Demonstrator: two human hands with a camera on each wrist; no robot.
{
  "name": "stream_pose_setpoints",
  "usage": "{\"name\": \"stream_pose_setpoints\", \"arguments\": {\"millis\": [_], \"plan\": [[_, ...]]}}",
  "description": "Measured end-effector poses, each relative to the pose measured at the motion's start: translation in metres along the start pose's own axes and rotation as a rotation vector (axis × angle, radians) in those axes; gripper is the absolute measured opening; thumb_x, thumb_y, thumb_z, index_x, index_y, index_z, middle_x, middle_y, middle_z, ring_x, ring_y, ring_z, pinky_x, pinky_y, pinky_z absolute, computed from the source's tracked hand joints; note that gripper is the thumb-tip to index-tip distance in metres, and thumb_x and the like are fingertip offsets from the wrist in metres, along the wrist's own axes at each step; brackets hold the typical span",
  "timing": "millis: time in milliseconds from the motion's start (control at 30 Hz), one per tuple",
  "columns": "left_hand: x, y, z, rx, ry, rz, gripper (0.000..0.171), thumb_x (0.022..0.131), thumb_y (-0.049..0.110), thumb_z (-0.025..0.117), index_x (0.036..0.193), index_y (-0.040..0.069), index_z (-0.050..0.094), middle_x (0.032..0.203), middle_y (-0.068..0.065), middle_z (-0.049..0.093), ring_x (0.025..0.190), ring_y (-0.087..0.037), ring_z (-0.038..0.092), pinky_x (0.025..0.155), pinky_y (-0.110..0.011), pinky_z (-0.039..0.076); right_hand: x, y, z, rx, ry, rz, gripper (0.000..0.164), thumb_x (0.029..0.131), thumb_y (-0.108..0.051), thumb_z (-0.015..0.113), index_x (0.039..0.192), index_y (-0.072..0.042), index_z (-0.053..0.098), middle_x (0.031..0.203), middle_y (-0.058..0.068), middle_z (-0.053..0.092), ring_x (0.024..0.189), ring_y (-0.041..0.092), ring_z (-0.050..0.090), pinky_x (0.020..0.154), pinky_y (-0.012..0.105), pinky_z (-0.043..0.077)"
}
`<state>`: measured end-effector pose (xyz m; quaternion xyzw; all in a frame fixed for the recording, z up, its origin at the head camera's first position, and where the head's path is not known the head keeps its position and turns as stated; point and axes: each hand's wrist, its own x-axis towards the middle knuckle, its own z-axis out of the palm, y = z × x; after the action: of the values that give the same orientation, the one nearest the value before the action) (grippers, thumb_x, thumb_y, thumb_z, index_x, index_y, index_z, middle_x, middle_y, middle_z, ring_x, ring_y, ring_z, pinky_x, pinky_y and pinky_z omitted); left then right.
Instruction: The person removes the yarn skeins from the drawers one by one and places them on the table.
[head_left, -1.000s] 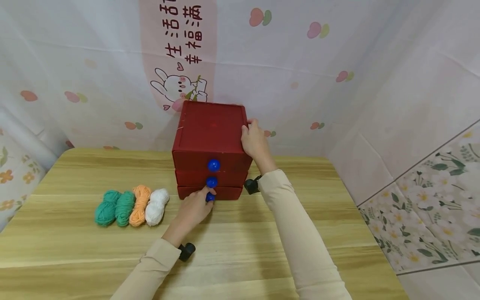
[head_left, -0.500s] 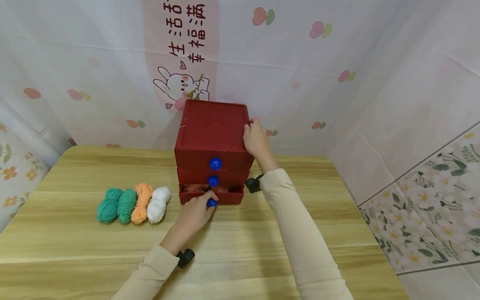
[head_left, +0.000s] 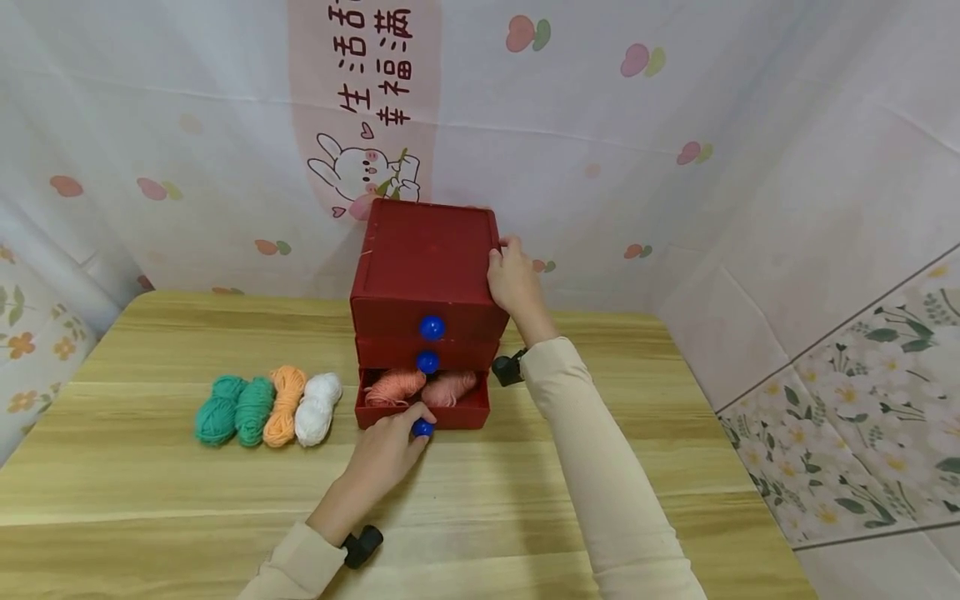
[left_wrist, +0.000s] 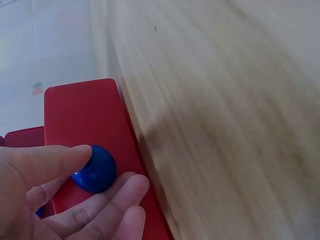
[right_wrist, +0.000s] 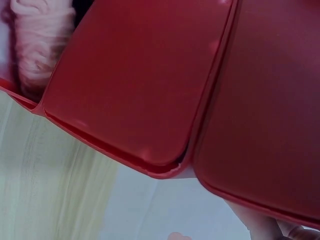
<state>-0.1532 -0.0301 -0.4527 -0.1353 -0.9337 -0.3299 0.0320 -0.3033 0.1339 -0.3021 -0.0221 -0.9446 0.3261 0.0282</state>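
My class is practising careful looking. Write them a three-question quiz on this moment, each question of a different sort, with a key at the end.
1. True or false: the bottom drawer stands open with pink yarn inside.
2. What does the left hand pinch? A) the top knob; B) the middle knob; C) the bottom knob.
3. How many yarn bundles lie on the table to the left of the red cabinet?

Key: 1. True. 2. C. 3. Four: two green, one orange, one white.
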Motion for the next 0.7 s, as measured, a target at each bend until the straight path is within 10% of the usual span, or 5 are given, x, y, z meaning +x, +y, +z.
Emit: {"name": "stream_pose_setpoints", "arguments": {"millis": [700], "plan": [[-0.029, 0.011, -0.002, -0.009, -0.053, -0.011, 0.019, 0.082, 0.008, 0.068, 0.098, 0.018, 0.063, 0.083, 0.001, 0.069, 0.055, -0.007, 0.043, 0.048, -0.022, 0.033, 0.001, 0.001, 0.0, 0.008, 0.008, 0.003, 0.044, 0.102, -0.03, 0.03, 0.141, -0.01, 0.029, 0.135, 0.017, 0.048, 0.117, 0.03, 0.052, 0.097, 0.044, 0.042]]}}
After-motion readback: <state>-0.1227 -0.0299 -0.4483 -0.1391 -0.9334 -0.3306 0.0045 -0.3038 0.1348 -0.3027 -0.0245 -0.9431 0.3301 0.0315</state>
